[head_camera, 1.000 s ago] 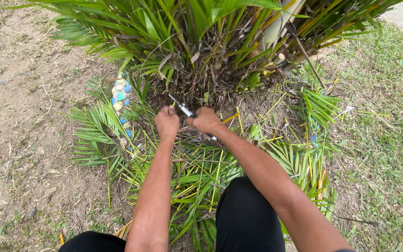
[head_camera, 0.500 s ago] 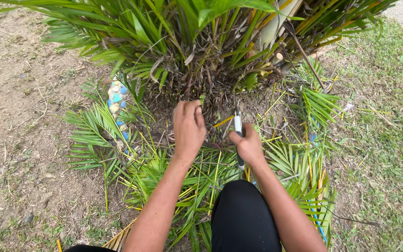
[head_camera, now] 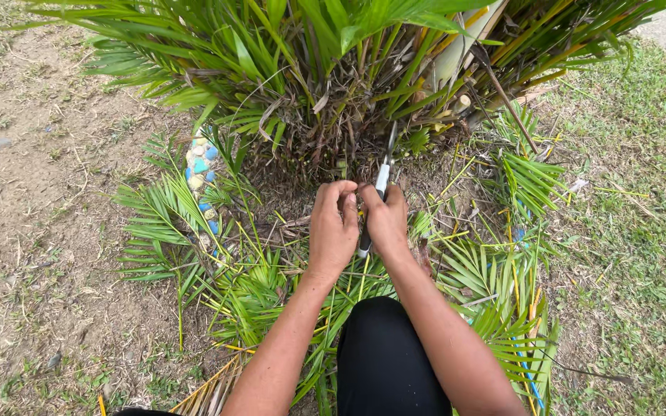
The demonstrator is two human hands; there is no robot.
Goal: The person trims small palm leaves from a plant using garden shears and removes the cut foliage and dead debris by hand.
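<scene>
My right hand is closed around the handles of a pair of garden shears, whose blades point up toward the base of a palm plant. My left hand rests right beside it, fingers curled and touching the shears' handle area. Both hands hover just in front of the dry brown stem bases. Whether the left hand grips the shears or a stem cannot be told.
Cut green palm fronds cover the ground around my knees. Blue and pale stones lie at the left of the plant. Bare dirt spreads left, grass right. My black-trousered knee is below.
The hands, apart half a second ago, have come together. The shears have swung from the right side to the middle, blades now pointing up at the plant base.
</scene>
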